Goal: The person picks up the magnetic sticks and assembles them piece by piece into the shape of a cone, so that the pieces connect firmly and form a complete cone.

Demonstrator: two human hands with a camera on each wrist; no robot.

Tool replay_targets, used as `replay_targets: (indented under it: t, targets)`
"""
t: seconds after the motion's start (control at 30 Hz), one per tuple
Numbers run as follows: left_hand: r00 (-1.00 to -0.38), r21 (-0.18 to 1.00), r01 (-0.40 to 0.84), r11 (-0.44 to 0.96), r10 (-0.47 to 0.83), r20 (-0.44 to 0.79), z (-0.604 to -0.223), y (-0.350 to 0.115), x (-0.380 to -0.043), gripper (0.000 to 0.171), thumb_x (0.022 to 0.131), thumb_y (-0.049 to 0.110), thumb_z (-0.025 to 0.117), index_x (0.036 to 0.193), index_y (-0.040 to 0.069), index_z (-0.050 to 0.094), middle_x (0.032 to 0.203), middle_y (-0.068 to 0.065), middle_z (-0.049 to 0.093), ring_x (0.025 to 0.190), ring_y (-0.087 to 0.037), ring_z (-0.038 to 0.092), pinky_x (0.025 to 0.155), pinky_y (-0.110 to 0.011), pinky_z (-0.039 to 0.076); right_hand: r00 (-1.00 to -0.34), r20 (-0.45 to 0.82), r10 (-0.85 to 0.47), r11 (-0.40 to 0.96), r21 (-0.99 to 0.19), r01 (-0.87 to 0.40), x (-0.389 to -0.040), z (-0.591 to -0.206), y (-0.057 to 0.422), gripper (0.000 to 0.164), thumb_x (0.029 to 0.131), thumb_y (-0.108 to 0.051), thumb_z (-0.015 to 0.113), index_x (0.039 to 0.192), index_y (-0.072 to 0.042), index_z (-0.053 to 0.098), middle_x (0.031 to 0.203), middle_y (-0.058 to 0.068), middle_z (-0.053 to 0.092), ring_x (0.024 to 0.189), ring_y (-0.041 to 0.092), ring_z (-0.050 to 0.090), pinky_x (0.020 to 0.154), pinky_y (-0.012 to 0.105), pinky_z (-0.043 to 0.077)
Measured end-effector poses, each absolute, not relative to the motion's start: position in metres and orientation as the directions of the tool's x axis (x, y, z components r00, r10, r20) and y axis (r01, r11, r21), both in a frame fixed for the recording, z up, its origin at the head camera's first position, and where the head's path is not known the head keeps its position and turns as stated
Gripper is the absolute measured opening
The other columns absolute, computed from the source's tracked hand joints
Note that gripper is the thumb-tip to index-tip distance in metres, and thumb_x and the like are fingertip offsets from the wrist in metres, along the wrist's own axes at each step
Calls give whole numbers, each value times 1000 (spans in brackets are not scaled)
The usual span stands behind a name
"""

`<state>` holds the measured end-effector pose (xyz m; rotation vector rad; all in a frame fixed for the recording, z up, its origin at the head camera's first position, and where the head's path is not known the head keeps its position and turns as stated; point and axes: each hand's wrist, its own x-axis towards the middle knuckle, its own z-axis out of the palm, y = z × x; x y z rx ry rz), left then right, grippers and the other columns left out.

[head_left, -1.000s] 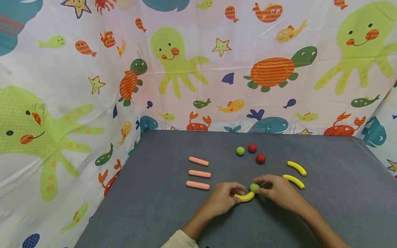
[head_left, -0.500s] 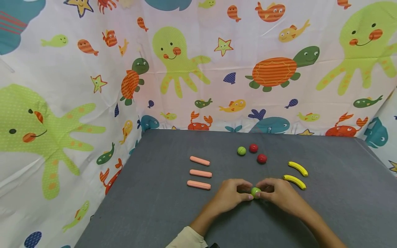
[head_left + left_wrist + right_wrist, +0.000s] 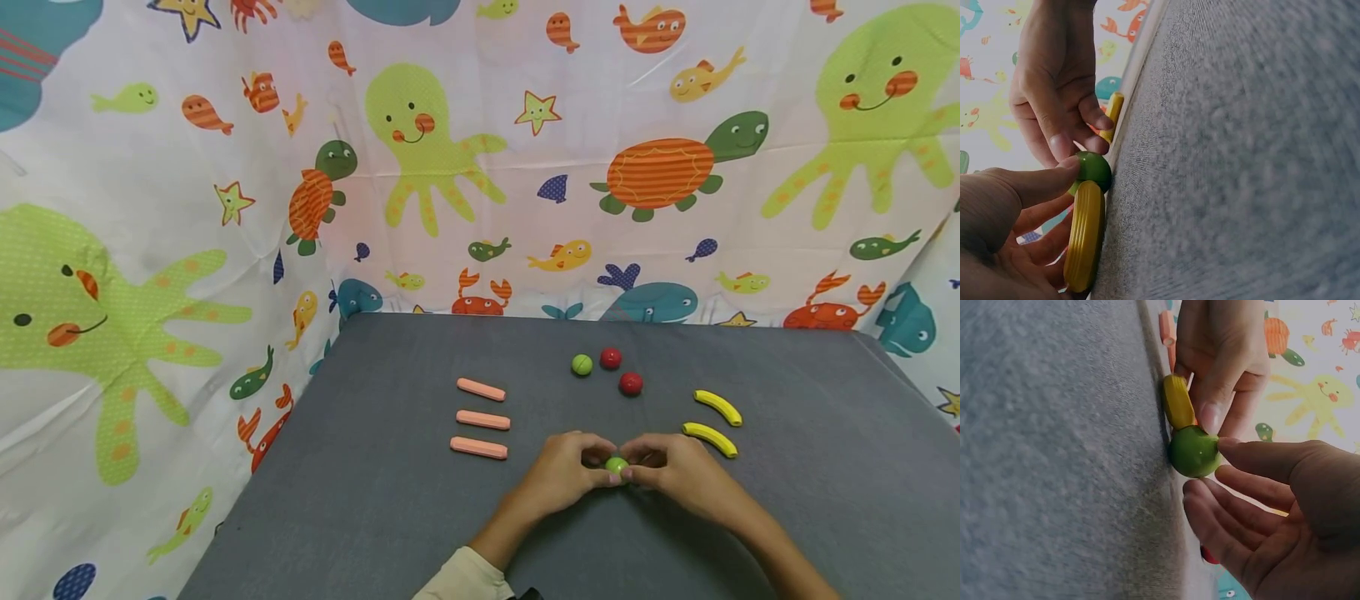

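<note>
A small green ball [image 3: 617,467] lies on the grey table between the two hands. My left hand [image 3: 564,472] pinches it from the left, thumb tip on its surface. From the other side my right hand [image 3: 675,473] holds it, its thumb close to the left thumb and its fingers curved around the far side. In the left wrist view a yellow toy banana [image 3: 1085,237] lies under the left palm, one end right at the ball. The left hand hides this banana in the head view.
Two yellow toy bananas [image 3: 710,439] lie right of the right hand. Farther back are another green ball [image 3: 581,365] and two red balls [image 3: 631,384]. Three pink sticks [image 3: 479,448] lie in a column at left. A sea-animal curtain [image 3: 480,250] borders the table.
The left hand has moved right, from the banana to the green ball, and covers the banana in the head view. The right hand and the ball have shifted slightly toward the body.
</note>
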<state>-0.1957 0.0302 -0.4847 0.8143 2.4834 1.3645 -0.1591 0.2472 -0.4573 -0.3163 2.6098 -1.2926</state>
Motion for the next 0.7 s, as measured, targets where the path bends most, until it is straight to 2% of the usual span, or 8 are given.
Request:
replay_targets:
  t: [0.2, 0.37, 0.7]
  targets:
    - [-823, 827, 364, 429, 564, 70, -483, 30, -195, 31, 89, 22, 88, 117, 12, 81, 103, 9, 74, 92, 2, 64, 80, -16, 52, -967, -76, -242, 640, -762, -100, -162, -450, 249, 32, 96, -27, 80, 121, -7, 75, 111, 3, 77, 94, 16, 72, 74, 27, 58]
    - [-814, 828, 376, 415, 575, 81, -486, 31, -197, 29, 88, 20, 89, 116, 13, 81, 102, 11, 74, 91, 3, 66, 80, -15, 52, -976, -13, -217, 655, -743, -136, -166, -443, 253, 37, 97, -30, 80, 125, -6, 75, 113, 4, 77, 96, 17, 72, 73, 28, 58]
    - [-809, 824, 379, 420, 584, 74, -485, 32, -197, 33, 87, 20, 89, 118, 11, 81, 102, 11, 75, 90, 5, 66, 80, -14, 52, -987, 103, -126, 670, -725, -162, -180, -431, 269, 36, 98, -30, 79, 126, -8, 75, 105, 1, 77, 95, 18, 70, 75, 28, 57]
